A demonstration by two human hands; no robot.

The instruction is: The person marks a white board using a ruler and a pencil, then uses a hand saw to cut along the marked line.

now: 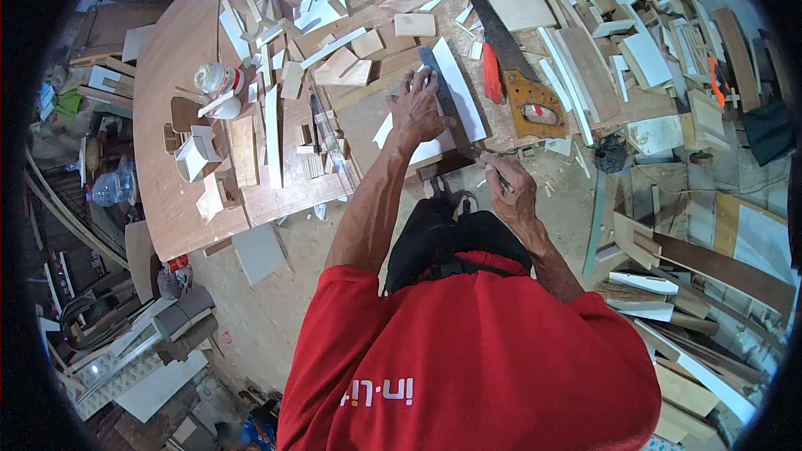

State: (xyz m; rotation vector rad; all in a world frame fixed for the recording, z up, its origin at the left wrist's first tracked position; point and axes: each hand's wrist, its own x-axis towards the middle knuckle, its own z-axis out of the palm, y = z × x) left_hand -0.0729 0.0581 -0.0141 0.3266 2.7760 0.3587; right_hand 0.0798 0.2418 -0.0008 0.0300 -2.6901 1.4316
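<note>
My left hand (415,107) lies with its fingers spread on a dark, narrow straightedge (449,104). The straightedge rests over a white board (459,88) near the table's front edge. At the near end of the straightedge, my right hand (508,188) is closed round a thin pen-like tool (501,177), whose tip points toward the board's edge. To the right of the board lie a red-handled tool (492,75) and a handsaw (532,105) with a wooden handle.
Wood offcuts (344,67) are scattered over the brown table (175,58). A white jar (225,104) stands at the left beside an open cardboard box (185,117). Stacked boards (647,58) crowd the right, and more boards (702,367) lie at the lower right.
</note>
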